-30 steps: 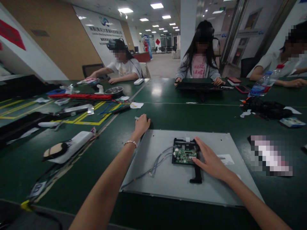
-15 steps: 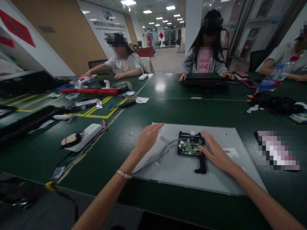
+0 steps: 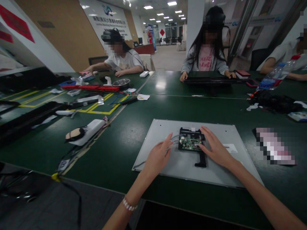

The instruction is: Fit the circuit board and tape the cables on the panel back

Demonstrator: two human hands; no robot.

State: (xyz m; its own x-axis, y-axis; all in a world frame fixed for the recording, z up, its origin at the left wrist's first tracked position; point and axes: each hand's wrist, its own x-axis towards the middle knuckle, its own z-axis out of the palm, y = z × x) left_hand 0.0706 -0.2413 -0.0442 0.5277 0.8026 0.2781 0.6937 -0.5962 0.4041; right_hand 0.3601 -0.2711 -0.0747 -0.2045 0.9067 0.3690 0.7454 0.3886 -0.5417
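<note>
A light grey metal display panel [image 3: 148, 140] lies flat in front of me. On it rests a black plastic bracket [image 3: 202, 159] carrying a green circuit board [image 3: 189, 144]. Grey cables [image 3: 176, 138] run left from the board. My left hand [image 3: 159, 155] is over the panel, thumb and fingers closed round the cables, which they partly hide. My right hand [image 3: 217, 148] lies against the bracket's right side, fingers stretched out and thumb apart, touching the bracket and the board's edge.
A pink phone-like object [image 3: 275, 145], blurred out, lies right of the panel. Left is a white power strip [image 3: 90, 131] with a black cord. Across the table, a person handles a black flat panel [image 3: 211, 80]; another reaches left. A plastic bottle [image 3: 275, 75] stands far right.
My left hand has moved right and down, from the panel's upper left to the cables, and its fingers have closed. The right hand stays at the bracket. The view shifted slightly.
</note>
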